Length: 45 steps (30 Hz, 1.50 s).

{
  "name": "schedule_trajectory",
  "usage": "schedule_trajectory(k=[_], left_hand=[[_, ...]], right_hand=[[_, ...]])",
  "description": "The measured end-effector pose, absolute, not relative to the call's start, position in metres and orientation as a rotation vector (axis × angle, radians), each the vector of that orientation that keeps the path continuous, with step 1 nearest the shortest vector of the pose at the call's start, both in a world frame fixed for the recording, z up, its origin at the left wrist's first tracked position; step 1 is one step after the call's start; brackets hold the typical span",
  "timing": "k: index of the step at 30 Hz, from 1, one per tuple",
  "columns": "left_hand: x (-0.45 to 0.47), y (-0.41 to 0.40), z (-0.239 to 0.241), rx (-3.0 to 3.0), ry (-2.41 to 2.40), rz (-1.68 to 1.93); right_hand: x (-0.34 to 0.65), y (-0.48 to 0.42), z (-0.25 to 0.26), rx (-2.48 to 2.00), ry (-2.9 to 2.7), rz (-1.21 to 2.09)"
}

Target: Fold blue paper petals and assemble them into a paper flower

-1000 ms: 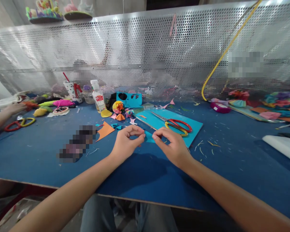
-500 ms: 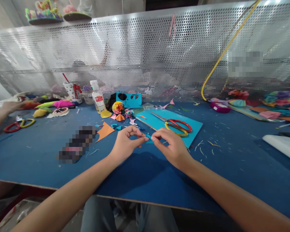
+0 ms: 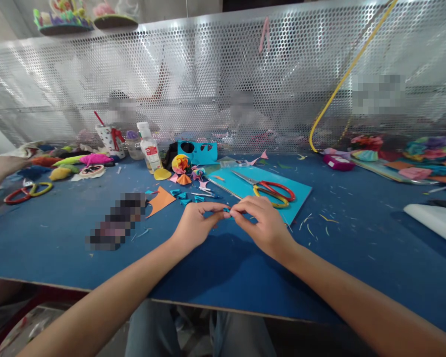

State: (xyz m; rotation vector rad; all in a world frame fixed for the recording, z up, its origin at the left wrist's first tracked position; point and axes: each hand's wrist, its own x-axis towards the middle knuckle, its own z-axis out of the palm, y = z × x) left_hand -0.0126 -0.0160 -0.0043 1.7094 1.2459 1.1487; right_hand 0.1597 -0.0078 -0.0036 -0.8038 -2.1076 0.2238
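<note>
My left hand (image 3: 196, 223) and my right hand (image 3: 262, 220) meet over the blue table (image 3: 223, 277), fingertips pinched together on a small teal paper piece (image 3: 227, 210) that is almost hidden between them. Just behind my right hand lies a light blue paper sheet (image 3: 241, 186) with red and yellow scissors (image 3: 273, 192) on it. Small folded teal bits (image 3: 188, 197) and an orange paper scrap (image 3: 160, 201) lie to the left of my hands.
A glue bottle (image 3: 149, 147), a cup of tools (image 3: 109, 139) and paper flowers (image 3: 182, 166) stand near the perforated metal screen (image 3: 223, 84). Another person's hand (image 3: 7, 163) reaches in at far left beside red and yellow scissors (image 3: 27, 192). Colourful paper craft (image 3: 427, 158) fills the right.
The teal paper between my fingers has shrunk from a visible strip to a tiny rolled bit, and my fingertips have closed together. The other person's hand at left has drawn back a little.
</note>
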Motion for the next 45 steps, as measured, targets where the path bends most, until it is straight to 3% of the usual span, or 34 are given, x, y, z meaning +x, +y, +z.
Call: schedule_trajectory(k=[11,45], left_hand=[[-0.0115,-0.0218,0.0020,1.815,1.276,1.223],[-0.0174,-0.0226,0.0030,1.905,1.209,1.161]], right_hand=[[0.1556,-0.0129,0.0005,-0.836,-2.109,0.385],[0.1615,-0.0150,0.0005,-0.885,-2.155,0.144]])
